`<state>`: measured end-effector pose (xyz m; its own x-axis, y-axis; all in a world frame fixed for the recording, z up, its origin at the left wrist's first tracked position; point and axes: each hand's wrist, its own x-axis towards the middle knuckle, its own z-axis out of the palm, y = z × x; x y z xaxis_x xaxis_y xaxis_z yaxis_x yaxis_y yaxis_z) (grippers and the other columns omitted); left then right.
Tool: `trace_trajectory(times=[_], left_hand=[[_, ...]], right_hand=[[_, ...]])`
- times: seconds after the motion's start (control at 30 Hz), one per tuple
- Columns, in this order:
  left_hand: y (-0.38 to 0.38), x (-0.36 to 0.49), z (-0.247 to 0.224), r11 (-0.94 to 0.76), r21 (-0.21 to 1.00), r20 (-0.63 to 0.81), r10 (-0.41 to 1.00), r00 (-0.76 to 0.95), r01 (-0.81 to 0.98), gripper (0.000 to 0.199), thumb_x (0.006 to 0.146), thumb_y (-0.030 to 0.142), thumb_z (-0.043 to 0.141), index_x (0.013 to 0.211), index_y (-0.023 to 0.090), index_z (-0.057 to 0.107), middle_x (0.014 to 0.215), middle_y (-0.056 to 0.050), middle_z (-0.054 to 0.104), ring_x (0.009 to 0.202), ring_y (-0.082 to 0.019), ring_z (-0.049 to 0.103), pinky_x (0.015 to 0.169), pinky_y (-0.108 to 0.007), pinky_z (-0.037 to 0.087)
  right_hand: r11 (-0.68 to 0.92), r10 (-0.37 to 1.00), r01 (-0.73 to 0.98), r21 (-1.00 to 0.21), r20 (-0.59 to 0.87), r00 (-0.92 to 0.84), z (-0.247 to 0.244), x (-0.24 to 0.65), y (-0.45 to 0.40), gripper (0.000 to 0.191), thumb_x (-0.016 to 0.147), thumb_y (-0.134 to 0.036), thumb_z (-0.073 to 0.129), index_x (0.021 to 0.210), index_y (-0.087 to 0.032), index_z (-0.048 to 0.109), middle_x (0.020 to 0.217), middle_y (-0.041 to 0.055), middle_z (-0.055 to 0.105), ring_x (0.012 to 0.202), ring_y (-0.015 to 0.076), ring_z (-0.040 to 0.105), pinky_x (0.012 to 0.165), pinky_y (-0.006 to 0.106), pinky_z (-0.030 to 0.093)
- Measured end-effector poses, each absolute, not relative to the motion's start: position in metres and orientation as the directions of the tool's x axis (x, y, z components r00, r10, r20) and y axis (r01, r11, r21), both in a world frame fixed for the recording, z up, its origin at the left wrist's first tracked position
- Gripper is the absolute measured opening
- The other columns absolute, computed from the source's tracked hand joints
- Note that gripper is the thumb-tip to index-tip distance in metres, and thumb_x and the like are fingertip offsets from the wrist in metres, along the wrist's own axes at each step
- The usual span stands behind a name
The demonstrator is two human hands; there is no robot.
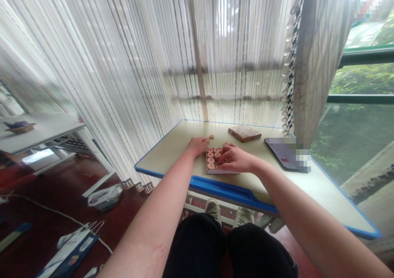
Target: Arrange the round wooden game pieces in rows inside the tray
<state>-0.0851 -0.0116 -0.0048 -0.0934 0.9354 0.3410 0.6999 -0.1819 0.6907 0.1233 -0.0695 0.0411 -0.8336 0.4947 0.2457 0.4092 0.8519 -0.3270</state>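
A shallow open box (223, 172) on the small table holds several round wooden xiangqi pieces (210, 160) with red characters, set in rows. My right hand (237, 157) lies over the right part of the box. Its fingers are apart and bent down onto the pieces, hiding many of them; no piece shows lifted. My left hand (198, 146) rests on the tabletop at the far left corner of the box, fingers stretched out. Just beyond its fingertips lies a loose xiangqi piece (211, 137). Another piece (226, 144) shows partly behind my right fingers.
A patterned brown box lid (244, 133) lies farther back on the table (166, 151). To the right is a dark-edged tablet (283, 155), partly blurred out. A blue tray edge (221, 186) runs along the front. String curtains (147, 64) hang behind; bags (74, 249) lie on the floor.
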Motion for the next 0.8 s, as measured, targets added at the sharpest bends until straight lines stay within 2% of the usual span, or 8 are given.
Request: trace_trajectory(times=[0.07,0.2,0.3,0.47,0.6,0.7,0.8], left_hand=[[-0.013,-0.086,-0.005,-0.171,0.705,0.342,0.932,-0.120,0.688,0.018,0.069,0.034,0.060,0.079,0.023,0.070,0.085,-0.005,0.069,0.092,-0.023,0.057,0.086,-0.030,0.040],[-0.011,-0.090,-0.008,-0.194,0.625,0.369,0.927,-0.067,0.756,0.018,0.069,0.032,0.060,0.080,0.021,0.070,0.079,-0.006,0.068,0.081,-0.022,0.059,0.079,-0.032,0.043],[-0.009,-0.092,-0.009,-0.206,0.649,0.389,0.917,-0.087,0.732,0.017,0.067,0.027,0.062,0.081,0.019,0.067,0.082,-0.005,0.067,0.076,-0.019,0.059,0.074,-0.030,0.044],[-0.009,-0.091,-0.008,-0.241,0.765,0.399,0.905,-0.146,0.598,0.027,0.065,0.018,0.063,0.092,0.016,0.062,0.086,-0.005,0.066,0.067,-0.013,0.060,0.065,-0.025,0.046],[-0.011,-0.090,-0.006,-0.266,0.824,0.395,0.902,-0.171,0.500,0.026,0.064,0.020,0.067,0.089,0.015,0.063,0.085,-0.007,0.067,0.071,-0.014,0.061,0.069,-0.028,0.048],[-0.017,-0.085,0.000,-0.297,0.906,0.356,0.920,-0.165,0.303,0.034,0.061,0.023,0.071,0.092,0.013,0.063,0.090,-0.009,0.068,0.080,-0.016,0.062,0.075,-0.031,0.048],[-0.028,-0.079,0.011,-0.285,0.947,0.297,0.952,-0.070,0.147,0.038,0.059,0.027,0.073,0.093,0.013,0.065,0.092,-0.010,0.068,0.085,-0.018,0.062,0.076,-0.032,0.047]], right_hand=[[0.845,0.509,0.421,-0.330,0.257,-0.821,0.041,0.123,-0.070,0.018,0.071,-0.037,0.061,0.078,-0.024,0.073,0.083,0.0047,0.059,0.086,0.0195,0.051,0.090,0.038,0.031],[0.828,0.543,0.453,-0.329,0.277,-0.793,0.043,0.123,-0.072,0.016,0.070,-0.033,0.062,0.079,-0.024,0.072,0.085,0.0049,0.055,0.086,0.0194,0.050,0.086,0.035,0.034],[0.826,0.556,0.467,-0.316,0.315,-0.769,0.045,0.123,-0.073,0.017,0.070,-0.028,0.061,0.083,-0.024,0.071,0.087,0.0049,0.054,0.084,0.0186,0.049,0.086,0.036,0.034],[0.824,0.567,0.492,-0.282,0.418,-0.709,0.045,0.124,-0.070,0.017,0.073,-0.030,0.058,0.082,-0.022,0.071,0.086,0.0057,0.054,0.082,0.0186,0.048,0.085,0.037,0.034],[0.809,0.584,0.520,-0.275,0.474,-0.658,0.040,0.125,-0.065,0.018,0.074,-0.032,0.058,0.081,-0.022,0.071,0.088,0.0069,0.054,0.085,0.0203,0.048,0.083,0.038,0.036],[0.795,0.592,0.546,-0.265,0.538,-0.600,0.033,0.126,-0.059,0.017,0.075,-0.030,0.057,0.083,-0.023,0.070,0.090,0.0069,0.054,0.089,0.0211,0.048,0.085,0.038,0.037],[0.765,0.608,0.581,-0.277,0.606,-0.512,0.028,0.124,-0.054,0.020,0.075,-0.028,0.056,0.092,-0.023,0.067,0.093,0.0072,0.053,0.091,0.0219,0.048,0.084,0.039,0.039]])
